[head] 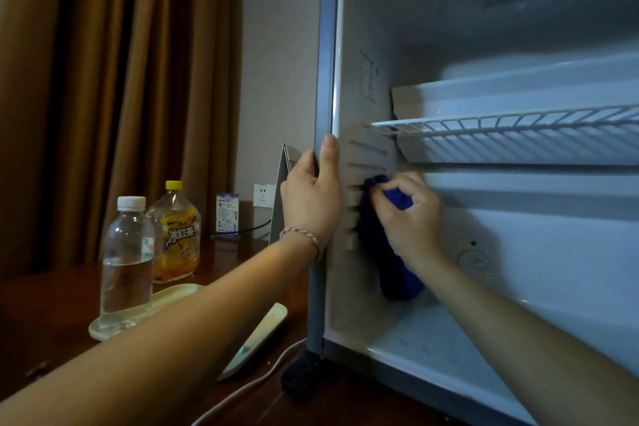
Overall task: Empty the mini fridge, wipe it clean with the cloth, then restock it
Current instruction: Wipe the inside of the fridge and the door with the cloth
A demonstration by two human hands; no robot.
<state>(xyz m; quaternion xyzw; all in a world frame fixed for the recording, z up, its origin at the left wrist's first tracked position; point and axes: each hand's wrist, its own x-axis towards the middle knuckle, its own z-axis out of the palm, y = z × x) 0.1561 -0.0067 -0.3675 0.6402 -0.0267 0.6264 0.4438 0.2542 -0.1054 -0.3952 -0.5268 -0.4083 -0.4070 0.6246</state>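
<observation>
Cloth (387, 252), dark blue, lies bunched in the right hand (408, 214) and pressed against the left inner wall of the mini fridge (484, 45), just below the wire shelf (511, 135). The right grip is clamped on the cloth: fingers curl over its upper fold, and the larger part hangs down beneath the palm and wrist, touching the moulded shelf slots in the wall. The left hand (311, 197) clasps the front left edge of the fridge cabinet, thumb lying up the inner face and fingers wrapped round the outer side; this grip is closed on the frame. A braided bracelet (301, 235) sits on the left wrist.

The fridge interior shows no food or drink in the visible part. On the worktop (52, 304) to the left, well apart from the cloth, stand a clear water bottle (126, 259) on a pale tray (173, 294) and a yellow-capped tea bottle (176, 235) just behind it. A pale flat object, possibly a remote control (256, 339), lies near the fridge foot beside a white cable (249, 387). Brown curtains (103, 79) hang behind.
</observation>
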